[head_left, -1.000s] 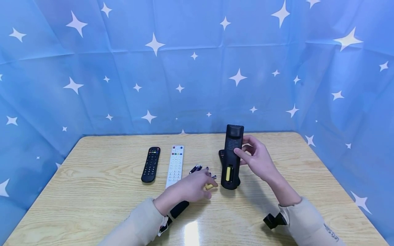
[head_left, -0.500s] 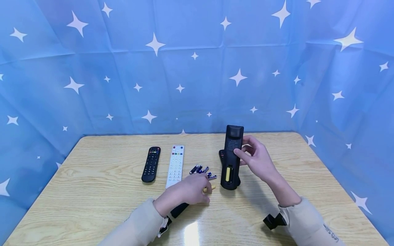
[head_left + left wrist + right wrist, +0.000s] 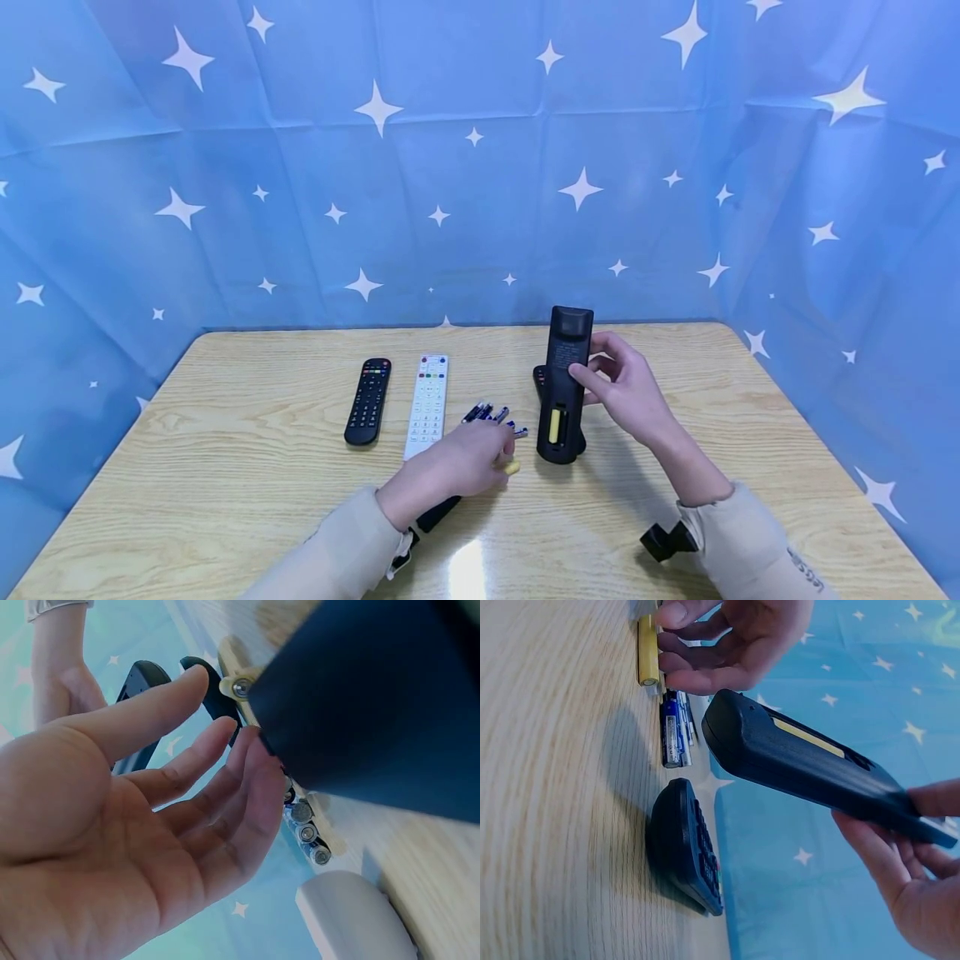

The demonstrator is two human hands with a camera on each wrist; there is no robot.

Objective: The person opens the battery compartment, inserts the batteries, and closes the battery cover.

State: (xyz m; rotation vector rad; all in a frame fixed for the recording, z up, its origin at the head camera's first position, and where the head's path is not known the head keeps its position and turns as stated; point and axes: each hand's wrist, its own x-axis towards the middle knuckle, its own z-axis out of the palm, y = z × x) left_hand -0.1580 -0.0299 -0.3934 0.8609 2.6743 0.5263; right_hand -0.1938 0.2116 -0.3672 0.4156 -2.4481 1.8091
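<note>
My right hand holds a black remote control tilted up with its back toward me. Its battery compartment is uncovered, and one yellow battery lies inside. My left hand is low over the table, fingers loosely bent, beside a loose yellow battery. In the right wrist view that yellow battery lies on the wood next to the thumb and fingertips; whether they touch it is unclear. Thumb and index finger stand apart in the left wrist view. Just beyond the left hand lie several blue-and-silver batteries.
A black remote and a white remote lie on the left of the wooden table. Another black remote lies behind the held one. A dark object is partly under the left forearm. A blue star-patterned curtain closes the back.
My left hand's fingers have drawn in from a more stretched pose, and the loose yellow battery has shifted slightly toward me. The right hand and its remote have hardly moved.
</note>
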